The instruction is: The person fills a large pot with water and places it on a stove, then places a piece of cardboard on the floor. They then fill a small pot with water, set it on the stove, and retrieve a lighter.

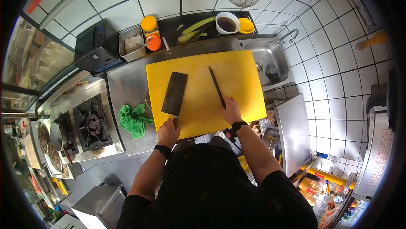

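Observation:
My left hand [168, 133] is closed around the handle of a cleaver [174, 93]. The cleaver's broad dark blade lies flat-side up over the left part of a yellow cutting board [198, 119]. On the right side of the board, my right hand [231, 110] grips a dark knife [216, 84]. Only a narrow strip of that knife shows, seen edge-on, so its blade shape is hidden. The two blades are apart, with bare board between them.
A sink [249, 46] with a dark scrubber adjoins the board at right. Behind stand a bowl of dark liquid [227, 24], green stalks [198, 29], yellow- and orange-lidded jars [149, 24] and a metal tub [127, 53]. Leftward are a green cloth [133, 120] and gas burner [93, 124].

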The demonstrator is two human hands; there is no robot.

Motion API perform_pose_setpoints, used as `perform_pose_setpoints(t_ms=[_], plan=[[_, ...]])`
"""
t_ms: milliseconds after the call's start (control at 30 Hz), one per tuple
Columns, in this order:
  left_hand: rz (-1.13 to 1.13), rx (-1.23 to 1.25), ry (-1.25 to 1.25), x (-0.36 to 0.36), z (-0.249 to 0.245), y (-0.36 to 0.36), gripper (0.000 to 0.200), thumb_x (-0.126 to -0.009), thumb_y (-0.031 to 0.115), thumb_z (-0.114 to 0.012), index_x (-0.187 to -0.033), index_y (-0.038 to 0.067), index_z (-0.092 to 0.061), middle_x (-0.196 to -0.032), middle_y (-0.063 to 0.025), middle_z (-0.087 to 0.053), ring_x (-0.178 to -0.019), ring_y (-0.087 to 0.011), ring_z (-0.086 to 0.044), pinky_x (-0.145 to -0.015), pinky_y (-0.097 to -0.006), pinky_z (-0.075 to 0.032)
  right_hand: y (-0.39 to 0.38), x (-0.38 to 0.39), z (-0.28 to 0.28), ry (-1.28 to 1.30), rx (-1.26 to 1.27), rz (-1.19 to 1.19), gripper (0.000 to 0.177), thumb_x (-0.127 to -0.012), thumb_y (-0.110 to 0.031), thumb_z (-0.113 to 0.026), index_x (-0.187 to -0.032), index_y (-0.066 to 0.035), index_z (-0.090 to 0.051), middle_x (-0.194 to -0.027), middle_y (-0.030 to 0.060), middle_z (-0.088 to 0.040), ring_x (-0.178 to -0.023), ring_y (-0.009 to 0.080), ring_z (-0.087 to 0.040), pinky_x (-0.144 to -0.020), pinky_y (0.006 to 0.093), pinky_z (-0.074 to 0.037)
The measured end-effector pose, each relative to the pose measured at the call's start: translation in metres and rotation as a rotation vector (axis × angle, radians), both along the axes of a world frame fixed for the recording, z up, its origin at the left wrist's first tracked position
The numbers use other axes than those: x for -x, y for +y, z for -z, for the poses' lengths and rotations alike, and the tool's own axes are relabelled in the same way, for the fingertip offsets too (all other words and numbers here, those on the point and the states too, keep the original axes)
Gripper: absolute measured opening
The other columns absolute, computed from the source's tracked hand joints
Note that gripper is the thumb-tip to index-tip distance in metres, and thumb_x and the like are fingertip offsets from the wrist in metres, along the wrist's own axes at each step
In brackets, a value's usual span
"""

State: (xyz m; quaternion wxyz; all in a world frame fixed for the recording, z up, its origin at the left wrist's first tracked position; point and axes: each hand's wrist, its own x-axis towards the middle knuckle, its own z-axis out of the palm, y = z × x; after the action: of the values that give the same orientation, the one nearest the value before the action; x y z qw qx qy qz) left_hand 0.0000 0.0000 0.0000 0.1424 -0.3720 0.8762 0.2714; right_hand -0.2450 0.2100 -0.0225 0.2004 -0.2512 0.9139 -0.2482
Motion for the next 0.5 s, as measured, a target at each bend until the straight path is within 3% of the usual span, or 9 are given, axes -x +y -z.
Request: perform_pose_setpoints(t_ms=[100, 167, 200, 233, 267, 300, 333, 367, 500], plan=[[-0.020, -0.077, 0.124, 0.004, -0.006, 0.009, 0.046, -0.083, 0.046, -0.068, -0.102, 0.005, -0.062, -0.088, -0.0168, -0.067, -0.092, -0.0369, -0.066, -0.082, -0.0471, -0.052, 0.021, 0.002, -0.010, 0.005, 0.013, -0.035, 0.051, -0.080, -0.025, -0.069, -0.124, -0.003, -0.056, -0.125, 0.0243, -0.056, -0.118, 0.0405, -0.052, -0.102, 0.0515, -0.040], [0.054, -0.023, 0.063, 0.008, -0.029, -0.006, 0.047, -0.083, 0.046, -0.067, -0.100, 0.002, -0.062, -0.099, -0.0181, -0.066, -0.103, -0.0364, -0.062, -0.086, -0.0497, -0.049, 0.028, 0.011, -0.005, 0.387, 0.060, 0.154, 0.056, -0.079, -0.023, -0.072, -0.128, -0.003, -0.054, -0.125, 0.0234, -0.057, -0.120, 0.0388, -0.051, -0.105, 0.0459, -0.039], [0.048, -0.013, 0.065, 0.007, -0.033, -0.013, 0.047, -0.083, 0.046, -0.067, -0.100, 0.002, -0.062, -0.099, -0.0181, -0.066, -0.103, -0.0364, -0.062, -0.086, -0.0497, -0.049, 0.037, 0.021, -0.002, 0.516, -0.016, 0.266, 0.059, -0.079, -0.024, -0.072, -0.129, -0.001, -0.052, -0.127, 0.0245, -0.056, -0.123, 0.0389, -0.049, -0.106, 0.0464, -0.038], [0.087, 0.034, 0.096, 0.003, -0.037, -0.016, 0.052, -0.083, 0.047, -0.067, -0.106, 0.001, -0.061, -0.112, -0.0219, -0.061, -0.113, -0.0388, -0.055, -0.091, -0.0504, -0.047, 0.055, 0.030, 0.002, 0.637, -0.101, 0.378, 0.062, -0.079, -0.026, -0.073, -0.131, 0.001, -0.050, -0.128, 0.0256, -0.055, -0.126, 0.0389, -0.046, -0.108, 0.0469, -0.036], [0.127, 0.077, 0.127, -0.002, -0.038, -0.017, 0.057, -0.083, 0.048, -0.067, -0.112, -0.001, -0.060, -0.125, -0.0257, -0.056, -0.123, -0.0413, -0.049, -0.096, -0.0511, -0.044, 0.074, 0.037, 0.003, 0.568, -0.218, 0.578, 0.065, -0.081, -0.029, -0.072, -0.133, 0.001, -0.048, -0.131, 0.0252, -0.053, -0.130, 0.0371, -0.043, -0.109, 0.0473, -0.033], [0.127, 0.079, 0.125, -0.008, -0.034, -0.018, 0.057, -0.083, 0.048, -0.067, -0.112, -0.001, -0.060, -0.125, -0.0257, -0.056, -0.123, -0.0413, -0.049, -0.096, -0.0511, -0.044, 0.092, 0.044, 0.007, 0.493, -0.333, 0.780, 0.067, -0.083, -0.032, -0.070, -0.136, 0.001, -0.045, -0.134, 0.0248, -0.051, -0.133, 0.0353, -0.040, -0.111, 0.0478, -0.031], [0.157, 0.143, 0.154, -0.016, -0.026, -0.017, 0.063, -0.082, 0.048, -0.067, -0.121, -0.001, -0.056, -0.136, -0.0288, -0.045, -0.131, -0.0456, -0.038, -0.102, -0.0531, -0.038, 0.110, 0.052, 0.013, 0.493, -0.334, 0.783, 0.067, -0.083, -0.032, -0.070, -0.136, 0.001, -0.045, -0.134, 0.0248, -0.051, -0.133, 0.0353, -0.040, -0.111, 0.0478, -0.031], [0.189, 0.206, 0.185, -0.023, -0.019, -0.016, 0.070, -0.082, 0.049, -0.067, -0.129, -0.002, -0.053, -0.147, -0.0319, -0.033, -0.139, -0.0499, -0.026, -0.109, -0.0550, -0.032, 0.131, 0.061, 0.025, 0.268, -0.156, 0.781, 0.062, -0.084, -0.032, -0.070, -0.132, 0.002, -0.048, -0.128, 0.0230, -0.054, -0.125, 0.0333, -0.045, -0.106, 0.0463, -0.035], [0.169, 0.070, 0.276, -0.036, 0.001, -0.013, 0.078, -0.082, 0.048, -0.067, -0.139, -0.001, -0.044, -0.152, -0.0352, -0.021, -0.141, -0.0548, -0.014, -0.116, -0.0565, -0.021, 0.193, 0.087, 0.057, -0.601, 0.560, 0.681, 0.046, -0.087, -0.032, -0.069, -0.117, 0.003, -0.061, -0.105, 0.0156, -0.068, -0.094, 0.0253, -0.066, -0.083, 0.0405, -0.054]])
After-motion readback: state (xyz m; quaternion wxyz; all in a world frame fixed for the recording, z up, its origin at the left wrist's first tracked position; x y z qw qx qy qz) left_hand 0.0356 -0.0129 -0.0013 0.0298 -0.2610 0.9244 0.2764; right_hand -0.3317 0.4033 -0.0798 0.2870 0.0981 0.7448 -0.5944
